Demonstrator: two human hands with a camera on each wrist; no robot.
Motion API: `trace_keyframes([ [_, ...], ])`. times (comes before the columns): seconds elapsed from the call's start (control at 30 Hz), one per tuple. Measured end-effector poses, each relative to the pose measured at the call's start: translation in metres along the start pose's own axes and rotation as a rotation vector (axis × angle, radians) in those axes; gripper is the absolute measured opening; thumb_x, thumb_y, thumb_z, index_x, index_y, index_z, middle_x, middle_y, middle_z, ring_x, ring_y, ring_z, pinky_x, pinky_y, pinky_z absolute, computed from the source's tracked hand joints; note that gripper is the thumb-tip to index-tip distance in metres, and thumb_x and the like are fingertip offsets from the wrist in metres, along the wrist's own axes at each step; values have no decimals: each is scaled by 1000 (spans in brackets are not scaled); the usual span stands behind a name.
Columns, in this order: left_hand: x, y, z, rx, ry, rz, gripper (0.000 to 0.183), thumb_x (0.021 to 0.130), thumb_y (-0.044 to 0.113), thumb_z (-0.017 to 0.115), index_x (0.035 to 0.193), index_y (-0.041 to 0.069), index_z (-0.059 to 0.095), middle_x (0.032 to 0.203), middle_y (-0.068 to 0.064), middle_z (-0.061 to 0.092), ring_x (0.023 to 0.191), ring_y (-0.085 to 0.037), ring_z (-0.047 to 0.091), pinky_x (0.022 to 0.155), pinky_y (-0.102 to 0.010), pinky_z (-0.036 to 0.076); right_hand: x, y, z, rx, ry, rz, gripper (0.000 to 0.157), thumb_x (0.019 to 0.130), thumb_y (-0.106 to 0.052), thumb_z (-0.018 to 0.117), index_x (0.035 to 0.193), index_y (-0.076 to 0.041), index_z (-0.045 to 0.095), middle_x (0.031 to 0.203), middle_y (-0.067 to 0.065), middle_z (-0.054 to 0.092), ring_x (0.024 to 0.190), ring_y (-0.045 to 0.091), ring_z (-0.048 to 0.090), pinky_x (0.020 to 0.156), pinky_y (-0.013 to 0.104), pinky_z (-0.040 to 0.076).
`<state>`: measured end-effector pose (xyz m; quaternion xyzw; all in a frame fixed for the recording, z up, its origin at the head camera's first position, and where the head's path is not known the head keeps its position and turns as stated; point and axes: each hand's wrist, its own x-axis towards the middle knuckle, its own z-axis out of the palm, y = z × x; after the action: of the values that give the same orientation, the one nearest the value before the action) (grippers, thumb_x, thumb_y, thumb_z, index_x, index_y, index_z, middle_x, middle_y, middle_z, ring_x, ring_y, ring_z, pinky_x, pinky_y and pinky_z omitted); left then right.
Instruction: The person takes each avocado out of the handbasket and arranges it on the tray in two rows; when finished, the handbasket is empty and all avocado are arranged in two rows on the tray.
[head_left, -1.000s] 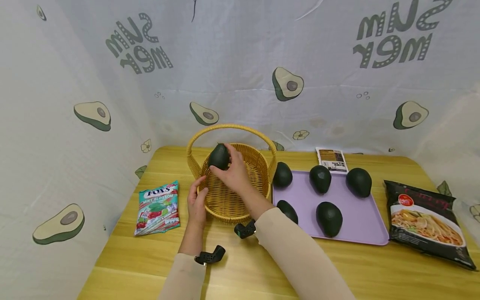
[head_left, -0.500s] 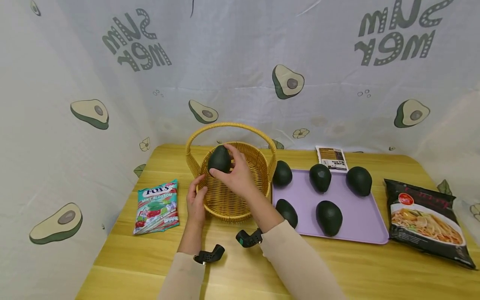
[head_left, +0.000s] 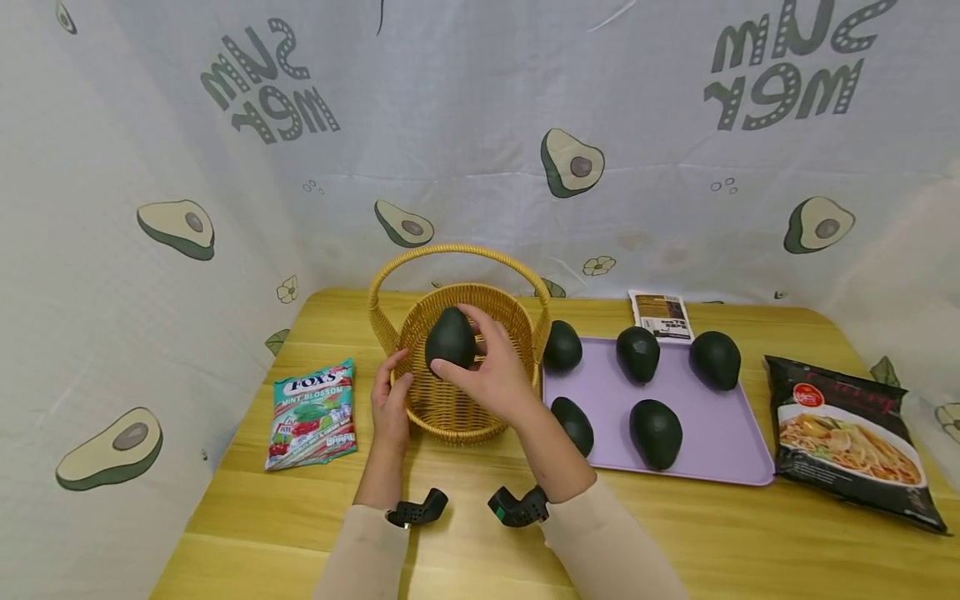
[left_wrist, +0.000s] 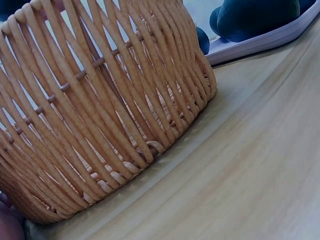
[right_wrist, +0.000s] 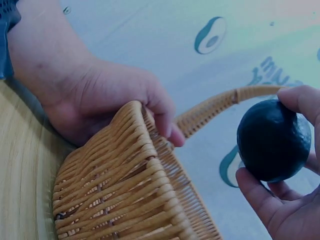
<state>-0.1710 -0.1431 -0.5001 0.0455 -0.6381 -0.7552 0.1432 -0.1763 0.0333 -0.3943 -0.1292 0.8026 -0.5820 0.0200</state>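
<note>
My right hand holds a dark green avocado between thumb and fingers, over the mouth of a round woven basket with a tall arched handle. In the right wrist view the avocado shows above the basket's rim. My left hand grips the basket's left side, fingertips hooked over the rim in the right wrist view. The part of the basket's inside that shows is bare weave. Close up in the left wrist view, the basket's wall stands on the wooden table.
A lilac tray right of the basket bears several avocados. Behind it lies a small white-and-brown packet. A black noodle bag is at the far right, a Fox's candy bag at the left. A printed curtain hangs behind.
My right hand has drawn the avocado from the basket's back left side towards its middle and nearer to me. The left hand keeps its place on the basket.
</note>
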Motion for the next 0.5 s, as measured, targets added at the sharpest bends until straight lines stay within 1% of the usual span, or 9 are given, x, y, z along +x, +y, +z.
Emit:
trace_keyframes([
  [0.1,0,0,0,-17,-5,0,43,100,5,45,142,0,53,154,-12,45,141,-29,41,105,-26,37,-8,-1,-4,5,-11,-1,75,86,-26,82,151,-32,44,140,10,47,121,32,61,92,46,57],
  [0.2,1,-1,0,-23,-5,6,43,100,4,44,142,-2,52,153,-13,46,139,-32,43,101,-22,40,-13,-1,-8,10,-27,-20,72,86,-24,81,149,-30,46,139,10,48,117,32,62,89,43,57],
  [0.33,1,0,0,-17,-3,6,44,100,4,44,143,-4,50,154,-12,46,142,-32,41,102,-21,39,-19,-1,-12,17,-37,-31,74,86,-23,82,150,-32,45,142,12,47,116,32,62,86,41,58],
  [0.5,0,0,0,-16,2,4,44,100,4,44,143,-5,49,154,-12,46,143,-32,39,104,-23,38,-26,-3,-18,24,-40,-17,78,87,-25,81,153,-32,41,145,14,52,117,33,63,88,42,58],
])
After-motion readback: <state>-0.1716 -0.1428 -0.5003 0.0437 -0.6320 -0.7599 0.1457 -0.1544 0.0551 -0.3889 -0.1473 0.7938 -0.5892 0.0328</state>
